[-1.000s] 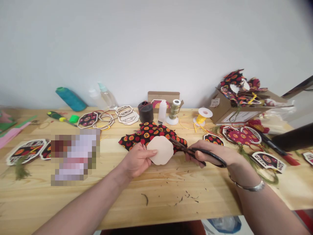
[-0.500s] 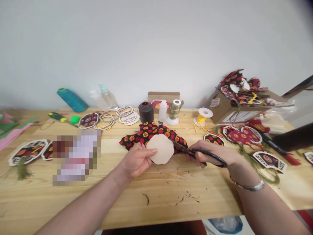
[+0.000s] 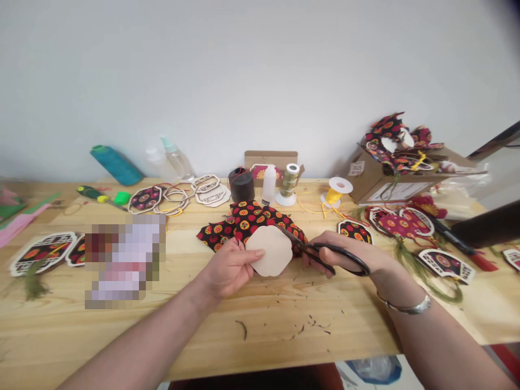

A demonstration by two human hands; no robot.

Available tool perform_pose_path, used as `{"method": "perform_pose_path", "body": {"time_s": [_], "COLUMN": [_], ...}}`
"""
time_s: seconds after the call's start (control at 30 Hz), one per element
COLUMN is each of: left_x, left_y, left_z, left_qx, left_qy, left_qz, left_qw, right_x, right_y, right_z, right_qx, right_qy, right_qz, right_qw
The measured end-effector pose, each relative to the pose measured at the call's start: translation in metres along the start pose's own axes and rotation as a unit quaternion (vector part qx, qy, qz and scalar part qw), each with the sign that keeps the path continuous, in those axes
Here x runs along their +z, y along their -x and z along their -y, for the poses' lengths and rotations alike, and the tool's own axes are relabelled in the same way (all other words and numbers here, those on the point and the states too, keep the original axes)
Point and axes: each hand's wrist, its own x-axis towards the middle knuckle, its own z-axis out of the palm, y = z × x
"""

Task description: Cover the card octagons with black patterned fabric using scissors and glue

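Note:
A pale, scallop-edged flat piece is pinched in my left hand, thumb on its face and fingers beneath. Behind it spreads black cloth with red and yellow round flowers, joined to or held against the piece; I cannot tell which. My right hand grips black-handled scissors. Their blades lie along the upper right rim of the pale piece, over the cloth, with the tips partly lost against the dark pattern. Small dark scraps lie on the wooden table below.
Along the back stand a black spool, a white bottle, a yellow cord spool and a teal thread cone. A carton heaped with cloth pieces is at right. Framed ornaments lie on both sides.
The pale piece and my left hand have shifted slightly right and down. My right hand and the scissors have come a little left, nearer the piece.

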Motion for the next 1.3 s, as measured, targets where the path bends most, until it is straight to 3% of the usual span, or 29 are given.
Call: {"method": "perform_pose_path", "body": {"time_s": [0.6, 1.17, 1.3], "left_x": [-0.001, -0.001, -0.002], "left_y": [0.001, -0.001, -0.001], "left_z": [0.002, 0.0, 0.0], "left_qx": [0.005, 0.008, 0.005], "left_qy": [-0.005, -0.009, 0.0], "left_qz": [0.008, 0.014, 0.022], "left_qw": [1.0, 1.0, 1.0], "right_x": [0.006, -0.001, 0.0], "right_y": [-0.007, -0.005, -0.003], "right_z": [-0.003, -0.011, -0.007], "right_qx": [0.006, -0.009, 0.017], "right_qy": [-0.045, -0.004, 0.006], "right_qz": [-0.011, -0.006, -0.01], "right_qw": [0.999, 1.0, 1.0]}}
